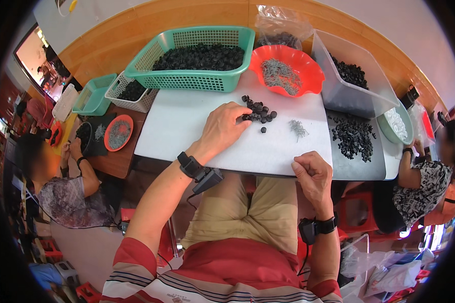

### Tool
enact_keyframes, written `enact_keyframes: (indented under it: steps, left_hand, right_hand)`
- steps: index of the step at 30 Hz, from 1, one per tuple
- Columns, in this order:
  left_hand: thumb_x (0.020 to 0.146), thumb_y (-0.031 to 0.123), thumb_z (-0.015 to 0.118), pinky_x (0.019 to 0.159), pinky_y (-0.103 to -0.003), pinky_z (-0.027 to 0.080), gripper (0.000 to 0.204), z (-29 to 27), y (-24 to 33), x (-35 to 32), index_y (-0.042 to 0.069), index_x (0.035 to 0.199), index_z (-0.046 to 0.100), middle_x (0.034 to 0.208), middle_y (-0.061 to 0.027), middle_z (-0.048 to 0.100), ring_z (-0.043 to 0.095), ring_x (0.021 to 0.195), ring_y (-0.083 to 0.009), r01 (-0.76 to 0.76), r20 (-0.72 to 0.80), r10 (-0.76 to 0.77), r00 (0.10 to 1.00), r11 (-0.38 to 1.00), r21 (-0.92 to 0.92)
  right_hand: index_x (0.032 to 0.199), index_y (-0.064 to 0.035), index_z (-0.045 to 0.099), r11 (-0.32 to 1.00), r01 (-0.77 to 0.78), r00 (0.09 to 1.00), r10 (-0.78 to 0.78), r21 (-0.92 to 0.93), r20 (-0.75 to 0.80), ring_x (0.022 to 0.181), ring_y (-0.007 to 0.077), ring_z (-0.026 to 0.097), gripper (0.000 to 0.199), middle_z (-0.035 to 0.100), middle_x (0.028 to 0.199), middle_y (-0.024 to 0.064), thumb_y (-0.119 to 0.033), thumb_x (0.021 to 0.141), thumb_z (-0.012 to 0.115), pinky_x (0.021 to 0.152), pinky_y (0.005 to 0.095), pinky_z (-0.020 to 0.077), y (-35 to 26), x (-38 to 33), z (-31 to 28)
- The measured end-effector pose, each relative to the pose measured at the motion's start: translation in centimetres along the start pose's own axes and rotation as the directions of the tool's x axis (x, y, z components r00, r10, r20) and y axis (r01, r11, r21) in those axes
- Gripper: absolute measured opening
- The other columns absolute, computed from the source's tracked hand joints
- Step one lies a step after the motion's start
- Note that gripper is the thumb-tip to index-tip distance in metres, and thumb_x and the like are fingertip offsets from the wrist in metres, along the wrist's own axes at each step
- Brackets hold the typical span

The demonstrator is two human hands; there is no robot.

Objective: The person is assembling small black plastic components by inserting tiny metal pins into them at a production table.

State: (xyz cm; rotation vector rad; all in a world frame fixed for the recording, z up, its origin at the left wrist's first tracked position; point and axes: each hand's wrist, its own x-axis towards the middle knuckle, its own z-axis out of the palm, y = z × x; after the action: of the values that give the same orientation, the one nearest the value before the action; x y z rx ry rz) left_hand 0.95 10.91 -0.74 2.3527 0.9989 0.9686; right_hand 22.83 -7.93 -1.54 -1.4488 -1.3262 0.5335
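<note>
My left hand (224, 127) reaches over the white work board (182, 121), its thumb and index finger closing on a small black round part (246, 117) at the left of a loose pile. More such black parts (260, 109) lie beside the fingertips, and a single black piece (263, 130) sits apart, nearer to me. My right hand (314, 178) is curled at the board's front edge, thumb pressed to the bent fingers; whatever is inside is hidden. Just beyond it lies a little heap of thin grey pins (298, 130).
At the back stand a green basket (187, 81) of black parts, a red scalloped bowl (311, 76) of grey pins and a clear bin (333, 96). Small black pieces (353, 136) cover a grey mat at right. Co-workers sit left (63, 194) and right (424, 177).
</note>
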Motion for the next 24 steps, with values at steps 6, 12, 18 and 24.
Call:
enact_keyframes:
  steps: [6,12,18,24]
  left_hand:
    - [0.084,0.012,0.076,0.079,-0.039,0.054,0.023,-0.3,-0.2,-0.2,0.004,0.106,0.075,0.101,-0.0121,0.071,0.066,0.091,-0.0304,-0.009,0.026,0.009,1.000,1.000,-0.008]
    - [0.083,0.013,0.076,0.081,-0.039,0.053,0.023,-0.4,-0.4,-0.6,0.005,0.105,0.075,0.097,-0.0103,0.072,0.065,0.090,-0.0299,-0.041,0.024,0.041,0.999,0.999,-0.010]
    - [0.085,0.013,0.075,0.083,-0.039,0.053,0.020,-0.1,-0.7,-0.9,0.007,0.104,0.076,0.095,-0.0084,0.071,0.065,0.091,-0.0291,-0.108,-0.014,0.108,0.994,0.994,0.003]
    - [0.085,0.013,0.074,0.083,-0.040,0.053,0.021,0.0,-0.6,-1.1,0.009,0.106,0.076,0.096,-0.0085,0.069,0.064,0.092,-0.0294,-0.120,-0.023,0.120,0.992,0.993,0.023]
  right_hand:
    - [0.095,0.0004,0.072,0.999,-0.037,0.999,0.037,0.010,0.026,0.067,0.0061,0.054,0.008,0.065,0.087,0.0026,-0.003,0.089,0.075,0.060,0.0217,0.0428,-0.3,-0.1,-0.1]
    - [0.096,0.0008,0.072,0.996,-0.069,0.997,0.067,0.049,0.044,0.071,0.0067,0.056,0.007,0.065,0.089,0.0032,-0.004,0.091,0.074,0.063,0.0217,0.0444,-0.4,-0.1,0.0]
    - [0.095,0.0016,0.071,0.998,-0.069,0.995,0.069,-0.003,0.068,0.072,0.0080,0.058,0.008,0.065,0.087,0.0033,-0.004,0.091,0.074,0.065,0.0233,0.0463,-0.9,0.1,-0.1]
    - [0.095,0.0020,0.071,0.996,-0.077,0.992,0.081,-0.046,0.099,0.071,0.0091,0.057,0.008,0.065,0.086,0.0051,-0.004,0.090,0.073,0.065,0.0244,0.0466,-1.4,0.4,-0.2]
